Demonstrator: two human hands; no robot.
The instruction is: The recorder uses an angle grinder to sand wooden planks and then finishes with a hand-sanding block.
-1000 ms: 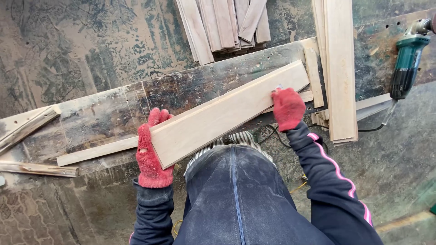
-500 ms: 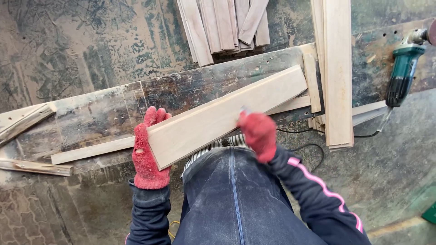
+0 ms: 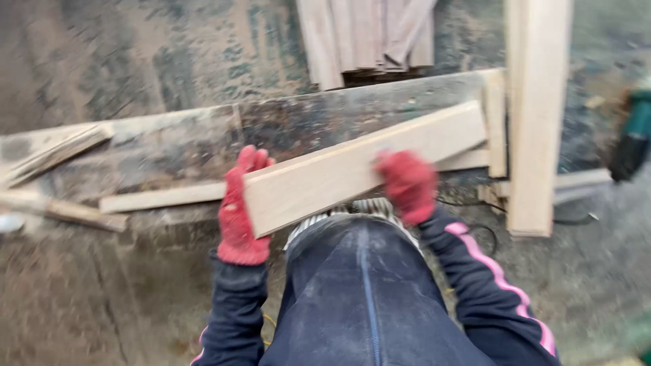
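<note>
**Pale board gripped at both ends over dusty workbench**

Seen blurred from above: left hand (image 3: 239, 215) in red glove clamped on near end of pale board (image 3: 359, 166); right hand (image 3: 407, 184) closed on its front edge, mid-length. Board tilted across bench (image 3: 305, 125). Judged mid-handling. Stacked planks (image 3: 536, 115), green power tool (image 3: 634, 139) alongside.

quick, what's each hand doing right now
Left hand: closed on the near end of the pale plank.
Right hand: on the plank's near edge; grip too blurred to tell.
</note>
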